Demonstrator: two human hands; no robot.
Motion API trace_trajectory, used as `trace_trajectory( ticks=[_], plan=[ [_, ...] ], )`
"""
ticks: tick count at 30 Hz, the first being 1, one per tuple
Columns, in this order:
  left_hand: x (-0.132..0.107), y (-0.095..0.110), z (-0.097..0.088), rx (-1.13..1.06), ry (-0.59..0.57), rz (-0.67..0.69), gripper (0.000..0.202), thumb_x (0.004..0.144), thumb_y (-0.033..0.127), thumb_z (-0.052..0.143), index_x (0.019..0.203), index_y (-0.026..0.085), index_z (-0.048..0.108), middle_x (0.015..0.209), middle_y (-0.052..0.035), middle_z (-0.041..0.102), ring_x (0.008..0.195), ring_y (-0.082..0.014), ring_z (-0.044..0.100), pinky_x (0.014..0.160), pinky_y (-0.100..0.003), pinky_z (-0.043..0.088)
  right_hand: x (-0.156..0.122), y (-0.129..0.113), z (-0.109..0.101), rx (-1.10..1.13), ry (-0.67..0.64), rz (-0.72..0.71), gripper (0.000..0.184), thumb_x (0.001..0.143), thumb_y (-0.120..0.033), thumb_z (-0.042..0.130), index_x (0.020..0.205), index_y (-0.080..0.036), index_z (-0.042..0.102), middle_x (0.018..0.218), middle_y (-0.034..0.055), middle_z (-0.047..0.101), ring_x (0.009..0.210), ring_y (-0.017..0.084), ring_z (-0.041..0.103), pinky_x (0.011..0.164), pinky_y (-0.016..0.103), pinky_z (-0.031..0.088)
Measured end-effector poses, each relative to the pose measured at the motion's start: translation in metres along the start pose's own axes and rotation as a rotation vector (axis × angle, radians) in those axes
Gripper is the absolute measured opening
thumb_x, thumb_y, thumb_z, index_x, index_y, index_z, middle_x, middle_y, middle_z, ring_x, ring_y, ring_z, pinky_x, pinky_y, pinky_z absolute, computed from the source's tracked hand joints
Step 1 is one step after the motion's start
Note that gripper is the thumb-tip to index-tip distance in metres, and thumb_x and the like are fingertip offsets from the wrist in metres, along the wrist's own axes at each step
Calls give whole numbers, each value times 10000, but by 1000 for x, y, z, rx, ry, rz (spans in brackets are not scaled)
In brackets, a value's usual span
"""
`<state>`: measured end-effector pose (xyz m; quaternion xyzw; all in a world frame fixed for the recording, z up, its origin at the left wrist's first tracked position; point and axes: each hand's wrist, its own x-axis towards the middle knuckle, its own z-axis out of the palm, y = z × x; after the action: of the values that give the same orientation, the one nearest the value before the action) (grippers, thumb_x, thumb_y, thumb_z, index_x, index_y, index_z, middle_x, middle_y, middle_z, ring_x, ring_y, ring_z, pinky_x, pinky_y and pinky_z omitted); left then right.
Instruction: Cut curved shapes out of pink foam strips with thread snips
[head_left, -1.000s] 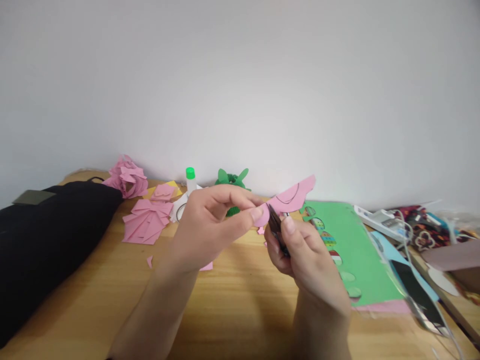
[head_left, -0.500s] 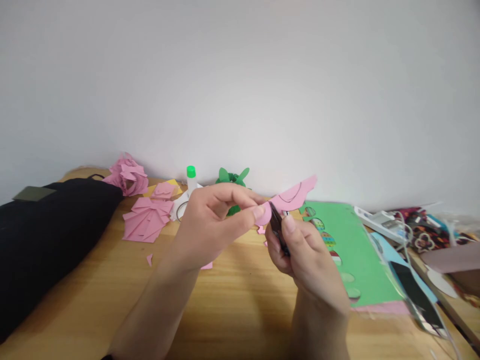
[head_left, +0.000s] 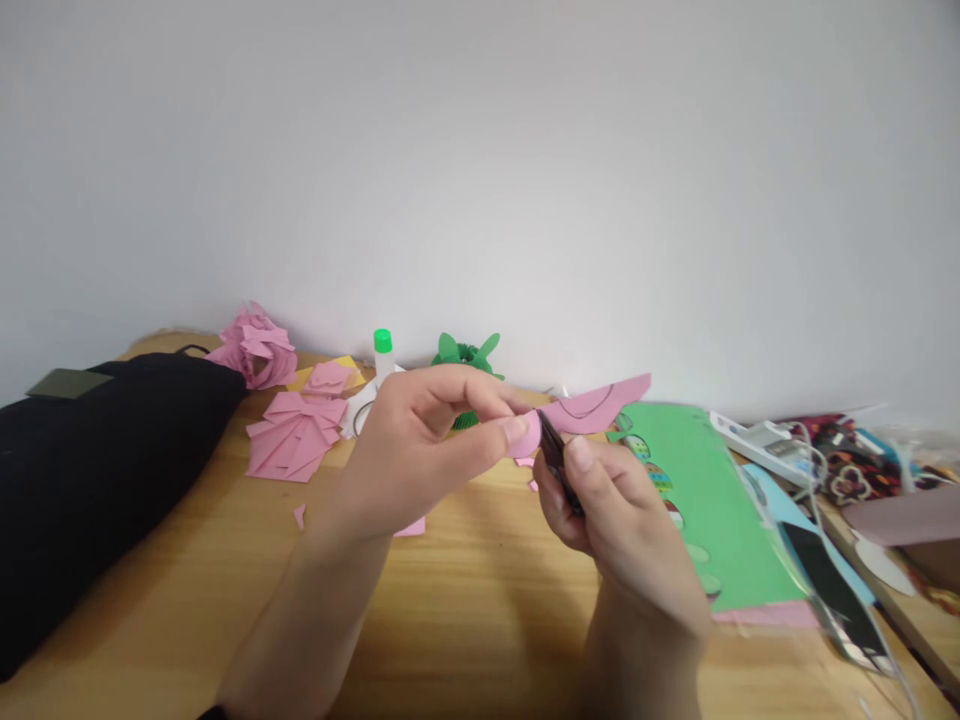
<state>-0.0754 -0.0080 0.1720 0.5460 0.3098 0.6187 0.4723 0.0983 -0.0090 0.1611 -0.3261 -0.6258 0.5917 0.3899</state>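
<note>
Between the thumb and fingers of my left hand (head_left: 431, 450) is one end of a pink paper piece (head_left: 592, 405) with a curved dark line drawn on it. My right hand (head_left: 615, 500) grips small dark scissors (head_left: 556, 455), its thumb on top. Their blades meet the paper's edge just right of my left fingertips; the handles are mostly hidden in my fingers. The paper stretches past the blades to the upper right. Small pink scraps (head_left: 524, 462) lie on the table below the hands.
A green-capped glue stick (head_left: 383, 352), a green paper figure (head_left: 466, 352) and folded pink paper (head_left: 294, 437) stand or lie behind. A black bag (head_left: 97, 480) occupies the left. At right are a green sheet (head_left: 742, 520), a phone (head_left: 829, 590) and cables.
The pink paper's free end has swung down and slightly right. My right hand and the scissors have shifted a little to the right; my left hand stays nearly in place.
</note>
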Motion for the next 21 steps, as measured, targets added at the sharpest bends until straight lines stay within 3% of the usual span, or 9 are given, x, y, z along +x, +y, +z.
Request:
trace_trajectory(
  ticks=[9,21],
  plan=[
    [-1,0,-2,25,-32,-27,206,774,86,703,611,211,710,723,11,740,753,-140,714,672,-223,560,0,1,-1,-19,-8,8,512,965,-558,490,600,-201,452,467,-70,317,408,71,217,374,228,184],
    [1,-1,-1,-1,-14,-52,196,741,94,705,581,209,701,698,-1,728,704,-130,681,653,-221,551,4,-2,-2,-31,-14,11,533,950,-576,495,566,-212,438,443,-71,326,392,75,222,365,238,211]
  ],
)
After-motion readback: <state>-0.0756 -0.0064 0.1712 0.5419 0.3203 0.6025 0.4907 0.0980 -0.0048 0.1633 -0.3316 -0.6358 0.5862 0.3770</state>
